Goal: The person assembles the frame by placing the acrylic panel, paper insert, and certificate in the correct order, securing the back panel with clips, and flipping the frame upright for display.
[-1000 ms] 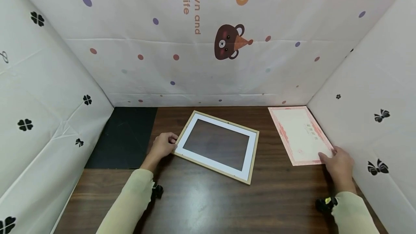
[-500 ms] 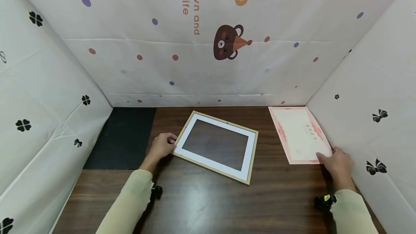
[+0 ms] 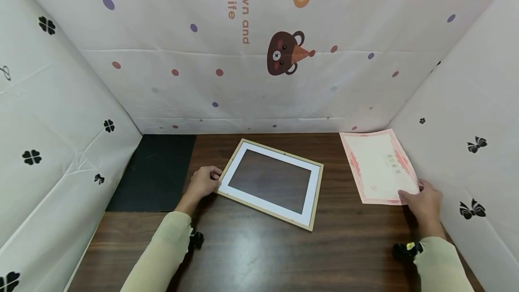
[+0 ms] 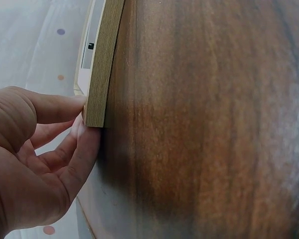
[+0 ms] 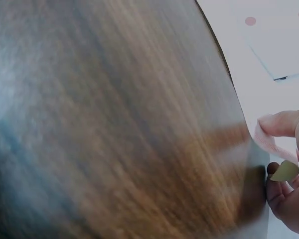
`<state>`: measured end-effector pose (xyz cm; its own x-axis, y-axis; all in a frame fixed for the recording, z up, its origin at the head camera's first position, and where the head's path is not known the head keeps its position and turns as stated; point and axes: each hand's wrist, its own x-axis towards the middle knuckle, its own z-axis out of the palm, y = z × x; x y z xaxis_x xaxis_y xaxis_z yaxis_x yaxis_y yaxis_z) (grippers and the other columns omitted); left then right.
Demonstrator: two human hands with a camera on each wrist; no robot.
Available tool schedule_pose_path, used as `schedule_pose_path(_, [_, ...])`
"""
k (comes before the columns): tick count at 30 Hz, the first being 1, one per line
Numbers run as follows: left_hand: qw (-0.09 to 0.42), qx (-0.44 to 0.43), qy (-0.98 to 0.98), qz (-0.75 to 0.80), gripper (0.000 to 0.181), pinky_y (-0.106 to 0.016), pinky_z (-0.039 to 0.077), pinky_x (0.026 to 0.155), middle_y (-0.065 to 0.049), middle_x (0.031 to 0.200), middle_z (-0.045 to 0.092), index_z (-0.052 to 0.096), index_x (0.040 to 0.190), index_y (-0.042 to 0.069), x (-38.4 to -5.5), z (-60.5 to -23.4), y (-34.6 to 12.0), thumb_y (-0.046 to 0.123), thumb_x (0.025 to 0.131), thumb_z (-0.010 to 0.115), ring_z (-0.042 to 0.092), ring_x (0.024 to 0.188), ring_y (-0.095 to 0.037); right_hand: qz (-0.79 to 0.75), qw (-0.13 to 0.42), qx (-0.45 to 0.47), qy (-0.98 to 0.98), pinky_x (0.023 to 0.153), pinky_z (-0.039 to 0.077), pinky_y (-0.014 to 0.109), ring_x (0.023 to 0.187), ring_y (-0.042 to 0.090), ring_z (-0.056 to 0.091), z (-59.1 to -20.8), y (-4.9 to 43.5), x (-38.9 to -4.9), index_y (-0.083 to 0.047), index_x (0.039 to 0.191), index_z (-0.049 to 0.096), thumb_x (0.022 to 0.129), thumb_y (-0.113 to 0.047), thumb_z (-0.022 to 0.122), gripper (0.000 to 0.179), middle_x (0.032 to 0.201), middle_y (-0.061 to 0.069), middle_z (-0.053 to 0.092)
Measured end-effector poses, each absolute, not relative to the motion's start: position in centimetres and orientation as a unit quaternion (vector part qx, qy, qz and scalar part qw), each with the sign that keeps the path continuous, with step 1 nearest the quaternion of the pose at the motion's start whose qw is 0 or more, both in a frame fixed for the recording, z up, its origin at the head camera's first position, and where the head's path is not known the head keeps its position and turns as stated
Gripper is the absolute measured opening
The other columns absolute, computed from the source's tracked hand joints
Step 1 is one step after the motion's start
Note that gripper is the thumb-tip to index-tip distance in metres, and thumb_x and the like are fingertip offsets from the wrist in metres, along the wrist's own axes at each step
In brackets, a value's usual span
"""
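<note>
My left hand (image 3: 203,181) pinches the near-left corner of a picture frame (image 3: 318,193) with a thin light-wood border and a white mat (image 3: 259,200). The frame lies at a slant near the middle of the table; the wood grain shows through its window. In the left wrist view, the thumb is on top of the wooden edge (image 4: 103,69) and fingers reach under it. At the right, my right hand (image 3: 425,203) pinches the near-right corner of a pink-bordered certificate sheet (image 3: 377,166). The sheet's pink edge (image 5: 272,143) bends between thumb and fingers in the right wrist view.
A flat black board (image 3: 156,172) lies at the far left of the brown wooden table (image 3: 259,256). White printed cloth walls (image 3: 243,93) enclose the table at the back and both sides; the certificate's right edge is close to the right wall.
The certificate has shifted slightly to the right and turned a little, and its right side now bows up by the wall. The picture frame and left hand stay in place.
</note>
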<state>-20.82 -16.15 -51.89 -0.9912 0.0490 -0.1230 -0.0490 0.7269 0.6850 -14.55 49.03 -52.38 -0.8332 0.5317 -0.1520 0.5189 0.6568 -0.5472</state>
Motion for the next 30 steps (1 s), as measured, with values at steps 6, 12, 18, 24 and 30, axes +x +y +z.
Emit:
schedule_pose_path(6, [0.066, 0.0, 0.926, 0.372, 0.021, -0.042, 0.05, 0.078, -0.007, 0.095, 0.071, 0.076, 0.11, 0.008, -20.86, -51.84, -16.03, 0.006, 0.088, 0.076, 0.064, 0.085, -0.024, 0.319, 0.005, -0.292, -0.902, 0.116, 0.029, 0.068, 0.144, 0.058, 0.028, -52.51, 49.44, -14.47, 0.011, 0.159, 0.016, 0.097, -0.031, 0.069, 0.092, 0.16, 0.04, 0.022])
schedule_pose_path(12, [0.06, 0.0, 0.927, 0.37, 0.021, -0.04, 0.05, 0.078, -0.007, 0.094, 0.072, 0.076, 0.108, 0.008, -20.95, -51.75, -15.95, 0.006, 0.087, 0.077, 0.064, 0.087, -0.023, 0.348, 0.024, -0.298, -0.889, 0.118, 0.029, 0.067, 0.146, 0.056, 0.029, -52.4, 49.6, -14.3, 0.008, 0.161, 0.016, 0.1, -0.028, 0.066, 0.087, 0.163, 0.036, 0.022])
schedule_pose_path(18, [0.059, -0.004, 0.927, 0.371, 0.021, -0.039, 0.049, 0.077, -0.008, 0.094, 0.072, 0.076, 0.108, 0.007, -20.85, -51.53, -15.97, 0.005, 0.086, 0.077, 0.064, 0.087, -0.024, 0.373, 0.034, -0.32, -0.87, 0.116, 0.034, 0.064, 0.146, 0.052, 0.033, -52.26, 49.78, -14.0, -0.001, 0.164, 0.015, 0.101, -0.022, 0.06, 0.08, 0.165, 0.032, 0.023])
schedule_pose_path(24, [0.062, -0.005, 0.927, 0.37, 0.022, -0.039, 0.049, 0.078, -0.008, 0.095, 0.072, 0.076, 0.108, 0.007, -20.82, -51.41, -15.96, 0.005, 0.087, 0.077, 0.064, 0.087, -0.024, 0.429, 0.048, -0.354, -0.83, 0.115, 0.042, 0.048, 0.14, 0.041, 0.041, -52.18, 49.94, -13.82, -0.011, 0.166, 0.018, 0.099, -0.023, 0.059, 0.079, 0.164, 0.025, 0.033])
schedule_pose_path(30, [0.064, -0.005, 0.926, 0.371, 0.021, -0.037, 0.048, 0.077, -0.008, 0.094, 0.071, 0.076, 0.108, 0.007, -20.87, -51.47, -15.96, 0.005, 0.087, 0.077, 0.063, 0.087, -0.024, 0.598, 0.054, -0.389, -0.698, 0.102, 0.048, 0.015, 0.154, 0.018, 0.032, -52.14, 49.94, -13.61, -0.025, 0.165, 0.026, 0.097, -0.021, 0.071, 0.082, 0.171, 0.005, 0.023])
